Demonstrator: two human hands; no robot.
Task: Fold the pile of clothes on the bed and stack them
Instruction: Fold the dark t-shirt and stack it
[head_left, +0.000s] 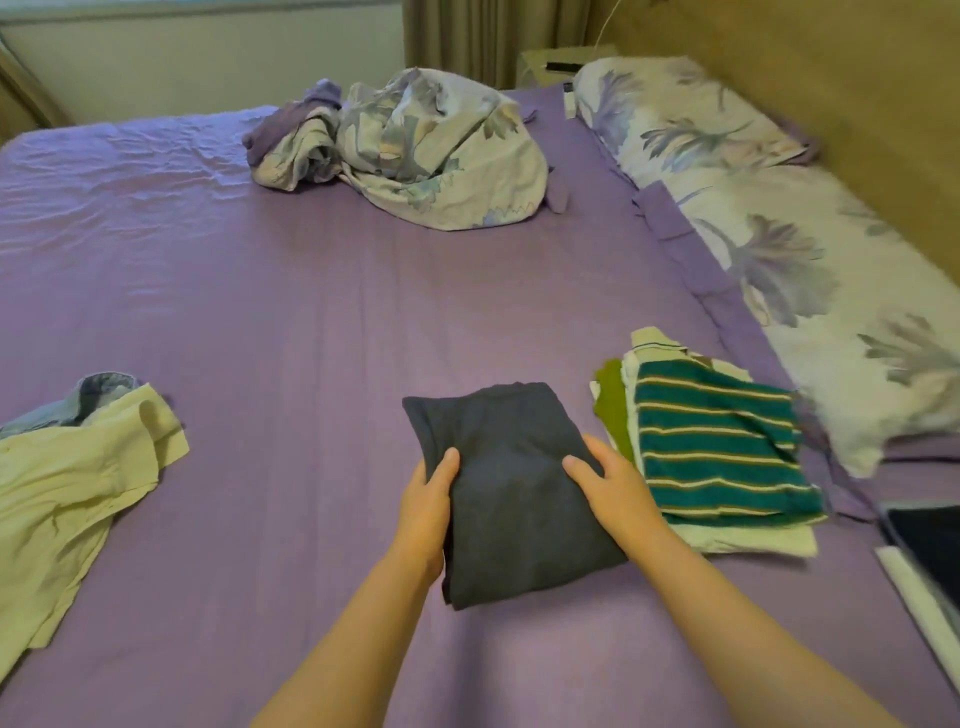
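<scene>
Head view. The left hand grips the left edge of the folded dark grey garment; its thumb lies on top of the cloth and the remaining fingers are tucked beneath, out of sight. The right hand holds the right edge likewise, thumb on top pointing inward, other fingers hidden under or behind the fabric. Both forearms extend from the lower frame edge, bare. The garment lies on the purple bedsheet, near the middle of the lower half of the view, folded into a compact rectangle.

Just beside the right hand lies the stack of folded clothes: a teal striped item on top, pale and green pieces under it. The dark garment's right edge is near this stack; contact between them cannot be determined. At the left edge lie unfolded clothes, a pale yellow shirt over a piece of blue denim, well apart from the hands. A crumpled floral duvet sits at the far side of the bed. Floral pillows run along the right side. A dark flat object shows at the lower right edge, its identity unclear.
</scene>
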